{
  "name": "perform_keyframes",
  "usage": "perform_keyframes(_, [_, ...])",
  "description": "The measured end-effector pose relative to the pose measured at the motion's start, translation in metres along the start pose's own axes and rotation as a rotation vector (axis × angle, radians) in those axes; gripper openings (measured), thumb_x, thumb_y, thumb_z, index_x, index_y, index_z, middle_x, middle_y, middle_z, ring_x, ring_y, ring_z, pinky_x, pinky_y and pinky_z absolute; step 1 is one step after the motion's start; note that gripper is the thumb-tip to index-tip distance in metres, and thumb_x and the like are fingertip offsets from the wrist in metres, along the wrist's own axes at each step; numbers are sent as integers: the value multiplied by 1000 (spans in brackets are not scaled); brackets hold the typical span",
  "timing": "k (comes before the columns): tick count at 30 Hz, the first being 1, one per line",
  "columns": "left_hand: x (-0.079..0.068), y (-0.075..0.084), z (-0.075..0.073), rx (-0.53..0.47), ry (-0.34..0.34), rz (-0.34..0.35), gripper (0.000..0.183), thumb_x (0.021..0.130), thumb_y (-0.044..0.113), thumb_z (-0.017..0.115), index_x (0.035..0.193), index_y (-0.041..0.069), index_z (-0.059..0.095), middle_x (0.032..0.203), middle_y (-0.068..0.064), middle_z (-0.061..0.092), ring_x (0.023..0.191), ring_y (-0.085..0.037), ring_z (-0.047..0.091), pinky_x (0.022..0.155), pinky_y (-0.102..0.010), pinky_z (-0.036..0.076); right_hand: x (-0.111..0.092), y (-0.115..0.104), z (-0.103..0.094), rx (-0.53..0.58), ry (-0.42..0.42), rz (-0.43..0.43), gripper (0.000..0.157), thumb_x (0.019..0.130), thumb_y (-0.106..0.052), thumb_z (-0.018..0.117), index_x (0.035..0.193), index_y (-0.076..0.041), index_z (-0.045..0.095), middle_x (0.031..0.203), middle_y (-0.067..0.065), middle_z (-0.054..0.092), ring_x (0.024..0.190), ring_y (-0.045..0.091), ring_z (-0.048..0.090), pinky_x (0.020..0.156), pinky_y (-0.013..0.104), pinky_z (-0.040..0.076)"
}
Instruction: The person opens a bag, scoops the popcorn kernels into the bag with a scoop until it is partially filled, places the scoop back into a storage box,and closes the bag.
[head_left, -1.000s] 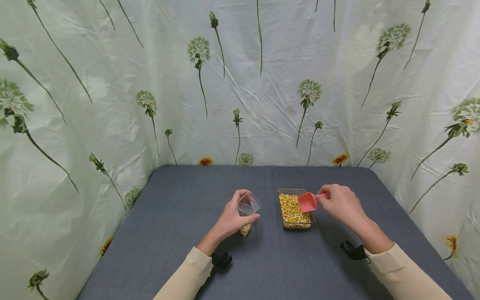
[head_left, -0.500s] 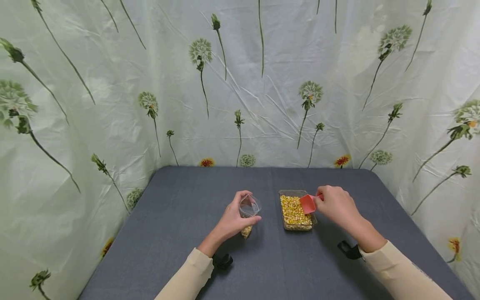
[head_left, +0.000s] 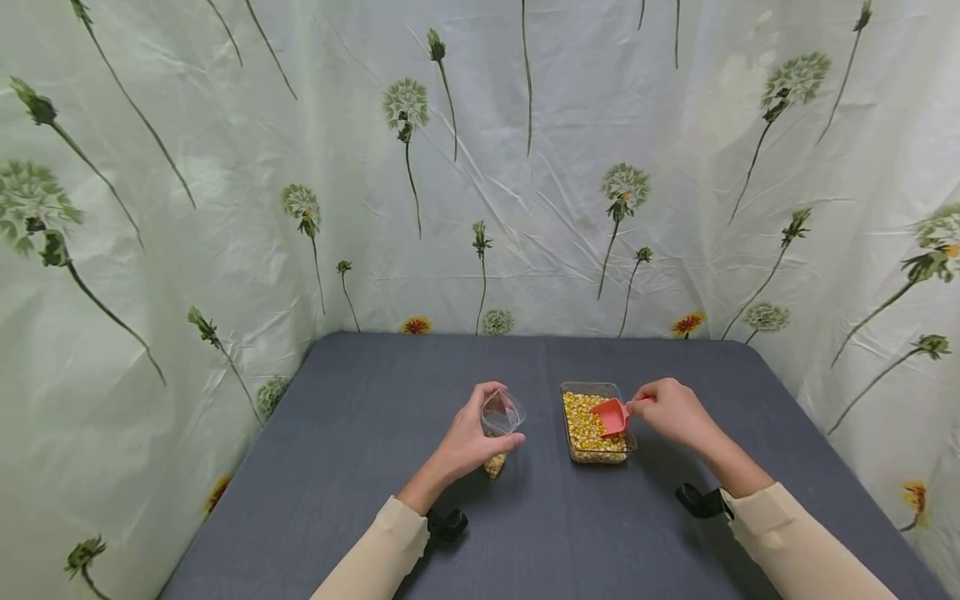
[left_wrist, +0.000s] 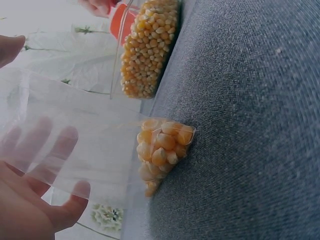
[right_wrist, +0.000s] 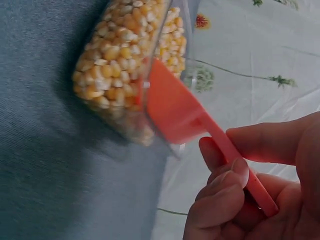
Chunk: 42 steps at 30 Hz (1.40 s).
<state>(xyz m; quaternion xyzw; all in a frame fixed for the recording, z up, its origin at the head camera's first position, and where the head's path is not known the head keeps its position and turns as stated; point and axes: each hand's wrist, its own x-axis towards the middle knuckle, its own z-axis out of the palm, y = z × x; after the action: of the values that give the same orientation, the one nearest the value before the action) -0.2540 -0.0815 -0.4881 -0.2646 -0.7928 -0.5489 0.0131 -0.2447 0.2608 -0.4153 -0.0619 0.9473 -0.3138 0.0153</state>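
My left hand (head_left: 465,442) holds a clear plastic bag (head_left: 502,414) by its mouth, thumb on one side and fingers on the other, keeping the mouth spread. Corn kernels (left_wrist: 162,147) fill the bag's bottom corner, right at the tablecloth in the left wrist view. To the right, a clear rectangular container (head_left: 591,387) is filled with yellow corn kernels (head_left: 581,421). My right hand (head_left: 675,414) grips the handle of a red scoop (head_left: 612,416). The scoop's bowl lies over the container's right rim, its front edge down among the kernels and partly hidden in the right wrist view.
A dark grey cloth (head_left: 390,400) covers the table. Behind and at both sides hangs a pale curtain (head_left: 510,192) printed with dandelions. Black straps with small devices (head_left: 448,525) sit at both wrists.
The right hand has lowered the scoop from above the container's right side, and its bowl now dips into the kernels. The left hand and the bag stay nearly where they were.
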Motion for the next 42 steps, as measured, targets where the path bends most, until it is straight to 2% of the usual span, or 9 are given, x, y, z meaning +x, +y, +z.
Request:
perform_keyframes(8, [0, 1, 0, 32, -8, -17, 71, 86, 39, 81, 141, 25, 40, 120, 6, 56, 120, -17, 56, 83, -38, 52, 0, 15, 0, 165, -54, 70, 21, 97, -19, 64, 94, -1, 76, 54, -3, 44, 49, 15, 42, 51, 34, 37])
perform_keyframes(15, [0, 1, -1, 30, -2, -1, 68, 86, 38, 81, 140, 28, 40, 119, 7, 56, 119, -20, 56, 83, -39, 52, -10, 19, -8, 355, -95, 134, 25, 100, -20, 62, 97, 3, 70, 62, 1, 48, 57, 17, 44, 57, 36, 42])
perform_keyframes(19, [0, 1, -2, 31, 4, 7, 67, 86, 41, 80, 139, 29, 41, 118, 8, 57, 117, -26, 57, 84, -39, 50, -14, 25, -8, 446, -118, 172, 26, 101, -25, 62, 92, -2, 69, 67, 2, 50, 60, 18, 46, 58, 35, 43])
perform_keyframes(24, [1, 1, -2, 29, 2, 18, 66, 87, 40, 80, 139, 30, 41, 119, 9, 57, 118, -24, 57, 84, -41, 50, -16, 34, -4, 568, -114, 210, 27, 101, -28, 63, 87, -5, 66, 70, 2, 51, 62, 15, 49, 58, 31, 45])
perform_keyframes(28, [1, 2, -1, 18, 4, 20, 65, 87, 33, 81, 139, 28, 41, 119, 7, 57, 117, -23, 57, 92, -47, 48, -16, 39, -1, 630, -94, 240, 27, 102, -29, 62, 96, -3, 67, 71, 1, 51, 63, 14, 50, 58, 30, 45])
perform_keyframes(32, [0, 3, 1, 9, 8, 17, 66, 88, 22, 81, 139, 22, 41, 121, 2, 58, 116, -32, 56, 99, -56, 42, -17, 41, 1, 656, -82, 260, 28, 102, -29, 62, 102, -1, 67, 73, 2, 52, 64, 15, 50, 59, 30, 46])
perform_keyframes(37, [-3, 17, 1, 14, 7, 22, 63, 89, 13, 79, 139, 13, 41, 120, -8, 59, 115, -42, 55, 103, -61, 36, -19, 42, 2, 665, -73, 263, 26, 103, -27, 61, 101, -2, 67, 73, 2, 52, 64, 15, 50, 59, 30, 46])
perform_keyframes(42, [-8, 40, -4, 1, 2, 37, 58, 90, 13, 77, 136, 9, 43, 118, -10, 59, 113, -40, 56, 102, -61, 36, -22, 41, 1, 682, -71, 259, 26, 103, -27, 60, 103, -3, 67, 74, 2, 52, 65, 15, 50, 59, 30, 46])
